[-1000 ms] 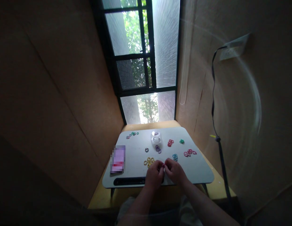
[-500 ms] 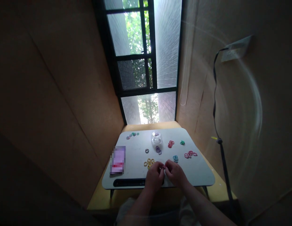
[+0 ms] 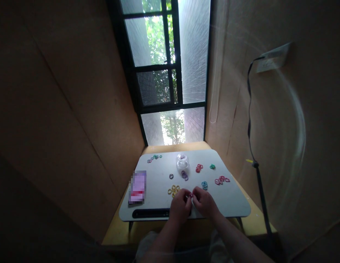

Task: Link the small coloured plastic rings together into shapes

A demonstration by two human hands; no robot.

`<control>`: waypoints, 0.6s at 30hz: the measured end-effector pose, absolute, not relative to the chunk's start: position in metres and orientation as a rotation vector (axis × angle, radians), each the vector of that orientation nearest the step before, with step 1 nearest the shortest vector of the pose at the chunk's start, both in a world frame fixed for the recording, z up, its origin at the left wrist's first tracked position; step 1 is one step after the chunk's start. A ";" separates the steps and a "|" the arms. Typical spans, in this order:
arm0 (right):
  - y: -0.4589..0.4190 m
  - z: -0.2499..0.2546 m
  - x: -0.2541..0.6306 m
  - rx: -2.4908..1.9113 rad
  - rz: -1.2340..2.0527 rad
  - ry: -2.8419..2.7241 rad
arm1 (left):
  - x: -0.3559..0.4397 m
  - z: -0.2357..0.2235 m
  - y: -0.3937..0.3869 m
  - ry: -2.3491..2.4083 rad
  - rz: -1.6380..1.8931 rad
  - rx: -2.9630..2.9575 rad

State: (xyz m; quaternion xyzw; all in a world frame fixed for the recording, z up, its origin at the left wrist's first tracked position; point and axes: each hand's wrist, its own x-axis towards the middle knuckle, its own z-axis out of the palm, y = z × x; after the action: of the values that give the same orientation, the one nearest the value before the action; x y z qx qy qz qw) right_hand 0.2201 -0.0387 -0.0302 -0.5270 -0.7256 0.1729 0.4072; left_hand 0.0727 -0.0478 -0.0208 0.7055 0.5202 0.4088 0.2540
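Note:
My left hand and my right hand meet fingertip to fingertip over the front of a small white table. Pinched between them is a tiny pink hair tie, mostly hidden by the fingers. Just beyond my left hand lie several yellow hair ties. Light blue hair ties form a small pile behind my right hand. Purple ones lie farther back, in front of a clear round jar, with a single dark grey tie to their left.
Red, green and pink hair ties lie at the right; a mixed group is back left. A purple packet, partly blurred out, lies at left. A black slot runs along the front edge. Walls close in both sides.
Both hands stay in nearly the same place, fingertips still together on the pink hair tie. The view has shifted very slightly; nothing on the table has visibly moved.

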 end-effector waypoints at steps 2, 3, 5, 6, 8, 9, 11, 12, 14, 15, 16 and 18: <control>-0.039 -0.029 0.220 -1.333 0.436 -1.827 | 0.073 -0.020 -0.048 1.419 1.106 1.922; -0.038 -0.029 0.220 -1.335 0.436 -1.825 | 0.073 -0.020 -0.048 1.422 1.103 1.924; -0.038 -0.028 0.220 -1.341 0.439 -1.824 | 0.073 -0.019 -0.048 1.427 1.094 1.927; -0.038 -0.027 0.220 -1.343 0.440 -1.824 | 0.073 -0.019 -0.048 1.428 1.091 1.929; -0.038 -0.027 0.220 -1.347 0.439 -1.823 | 0.072 -0.019 -0.048 1.432 1.084 1.932; -0.039 -0.027 0.220 -1.347 0.437 -1.823 | 0.073 -0.019 -0.048 1.435 1.081 1.934; -0.039 -0.027 0.220 -1.343 0.429 -1.823 | 0.073 -0.019 -0.048 1.435 1.081 1.939; -0.039 -0.027 0.220 -1.342 0.426 -1.824 | 0.073 -0.019 -0.049 1.434 1.083 1.940; -0.040 -0.027 0.220 -1.343 0.422 -1.824 | 0.073 -0.019 -0.049 1.430 1.088 1.942; -0.040 -0.027 0.220 -1.344 0.421 -1.825 | 0.073 -0.019 -0.049 1.431 1.089 1.941; -0.040 -0.027 0.220 -1.344 0.421 -1.826 | 0.073 -0.019 -0.048 1.434 1.089 1.940; -0.040 -0.027 0.220 -1.341 0.420 -1.825 | 0.073 -0.019 -0.048 1.445 1.085 1.941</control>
State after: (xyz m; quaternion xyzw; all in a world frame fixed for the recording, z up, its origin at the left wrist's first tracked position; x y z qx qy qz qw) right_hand 0.2197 -0.0398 -0.0270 -0.5319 -0.7237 0.1665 0.4070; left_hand 0.0730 -0.0481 -0.0188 0.7102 0.5285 0.3970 0.2423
